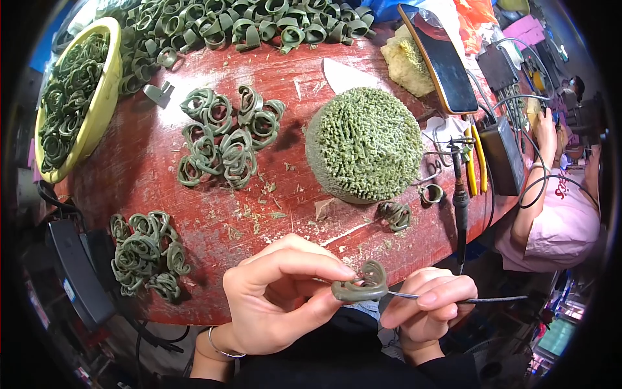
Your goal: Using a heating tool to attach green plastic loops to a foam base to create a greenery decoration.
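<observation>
By the near edge of the red surface (214,272), your left hand (269,301) pinches one green curl (361,292), your right hand (431,301) one thin rod (495,299); one yellow basin (114,81) stands at the left edge.

From here I see the left hand (272,295) pinching a ring (359,293) (green, curly), the right hand (431,301) holding a thin tool (499,299) to it.

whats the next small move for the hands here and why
Probably a light, careful stroke of the thin tool on the green curled piece: the right hand grips the tool, which meets the piece's right side in view, while the left hand pinches the piece.
</observation>
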`<state>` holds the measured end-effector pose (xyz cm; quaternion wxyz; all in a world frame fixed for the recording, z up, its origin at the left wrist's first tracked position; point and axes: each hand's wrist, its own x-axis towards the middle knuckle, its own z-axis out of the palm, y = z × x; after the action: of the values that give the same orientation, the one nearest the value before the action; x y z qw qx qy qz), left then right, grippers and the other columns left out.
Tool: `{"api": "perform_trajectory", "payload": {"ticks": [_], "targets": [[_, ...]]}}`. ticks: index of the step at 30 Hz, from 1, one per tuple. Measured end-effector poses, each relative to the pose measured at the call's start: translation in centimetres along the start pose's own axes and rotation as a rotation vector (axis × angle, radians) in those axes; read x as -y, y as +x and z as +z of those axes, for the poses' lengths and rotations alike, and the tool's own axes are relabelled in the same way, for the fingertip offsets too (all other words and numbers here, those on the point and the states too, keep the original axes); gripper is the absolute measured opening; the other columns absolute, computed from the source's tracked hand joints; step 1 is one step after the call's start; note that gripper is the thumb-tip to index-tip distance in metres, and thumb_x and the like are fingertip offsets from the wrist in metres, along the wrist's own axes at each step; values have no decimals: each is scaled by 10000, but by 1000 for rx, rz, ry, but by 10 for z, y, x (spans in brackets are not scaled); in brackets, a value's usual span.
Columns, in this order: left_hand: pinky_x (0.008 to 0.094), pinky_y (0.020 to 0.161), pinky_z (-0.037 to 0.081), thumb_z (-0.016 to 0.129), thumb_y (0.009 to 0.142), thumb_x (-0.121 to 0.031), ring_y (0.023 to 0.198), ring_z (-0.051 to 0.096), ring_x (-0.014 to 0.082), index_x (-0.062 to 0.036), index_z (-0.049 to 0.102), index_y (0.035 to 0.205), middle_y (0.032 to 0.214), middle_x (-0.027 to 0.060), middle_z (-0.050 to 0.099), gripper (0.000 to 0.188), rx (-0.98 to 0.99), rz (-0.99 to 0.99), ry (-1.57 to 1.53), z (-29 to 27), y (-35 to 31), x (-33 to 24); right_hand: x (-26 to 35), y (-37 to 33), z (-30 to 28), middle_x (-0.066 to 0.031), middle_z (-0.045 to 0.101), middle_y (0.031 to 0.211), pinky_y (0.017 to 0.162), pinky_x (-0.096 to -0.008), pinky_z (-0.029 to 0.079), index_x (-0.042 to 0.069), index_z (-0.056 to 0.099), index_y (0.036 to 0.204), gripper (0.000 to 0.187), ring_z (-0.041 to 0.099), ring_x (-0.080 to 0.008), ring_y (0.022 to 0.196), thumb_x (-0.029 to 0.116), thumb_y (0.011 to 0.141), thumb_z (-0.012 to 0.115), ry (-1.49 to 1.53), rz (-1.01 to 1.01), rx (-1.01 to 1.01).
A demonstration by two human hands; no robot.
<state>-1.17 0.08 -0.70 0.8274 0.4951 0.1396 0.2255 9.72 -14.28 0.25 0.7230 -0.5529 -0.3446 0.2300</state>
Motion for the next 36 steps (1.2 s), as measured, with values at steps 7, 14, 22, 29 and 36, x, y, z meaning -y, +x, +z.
{"api": "perform_trajectory", "payload": {"ticks": [7,14,22,29,36], "targets": [[229,693,504,579,715,120,839,564,159,71,567,915,933,148,526,206,12,-36,-2,0,0,-2,-2,5,3,-103,628,636,479,-268,491,1,563,828,327,595,-193,510,317,854,486,-106,-98,29],[281,694,496,646,677,52,744,584,190,34,563,793,812,136,542,144,-131,-90,-3,10,3,-6,-1,5,5,-108,628,650,485,-269,495,-4,562,829,295,599,-196,522,285,847,505,-144,-88,43],[262,691,487,677,654,47,738,580,177,28,580,779,814,142,552,160,-149,-88,-7,10,2,-8,-4,4,5,-113,626,646,487,-271,498,-9,552,839,292,603,-200,531,275,862,490,-108,-87,49],[256,682,492,694,637,46,730,582,167,24,589,771,798,133,558,171,-162,-75,24,10,3,-8,-6,7,5,-139,619,634,464,-273,491,-24,561,838,266,604,-207,526,235,860,509,9,-32,49],[270,678,513,689,649,36,721,594,182,35,585,774,800,142,554,162,-153,-82,31,9,2,-8,3,8,3,-151,603,577,438,-264,481,-36,594,771,370,591,-194,480,318,845,514,95,269,11]]}}
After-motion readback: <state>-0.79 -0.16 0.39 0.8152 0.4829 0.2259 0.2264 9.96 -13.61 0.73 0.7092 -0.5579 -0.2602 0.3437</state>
